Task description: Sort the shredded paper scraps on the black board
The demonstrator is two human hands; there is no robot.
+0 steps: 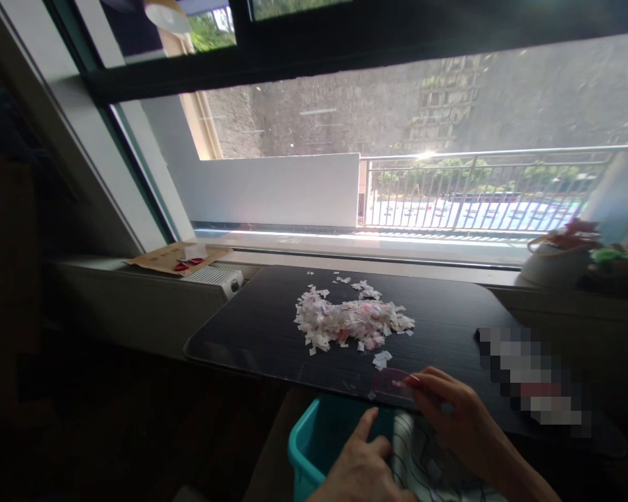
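At the near edge of the dark wood-grain tabletop (272,328), the right hand (450,411) pinches a thin, translucent pink disc-like piece (392,383) between curled fingertips, seemingly as a scraper. At six o'clock the left hand (363,467), holding nothing, index finger extended, rests on a teal plastic bin (314,439), apparently steadying it below the edge. At twelve o'clock lies a heap of white and pink paper scraps (350,321).

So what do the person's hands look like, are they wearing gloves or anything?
No gloves. Both the left hand and the right hand are bare, with no rings, watch or sleeves in view. The fingers of the right hand seem to have reddish-pink painted nails.
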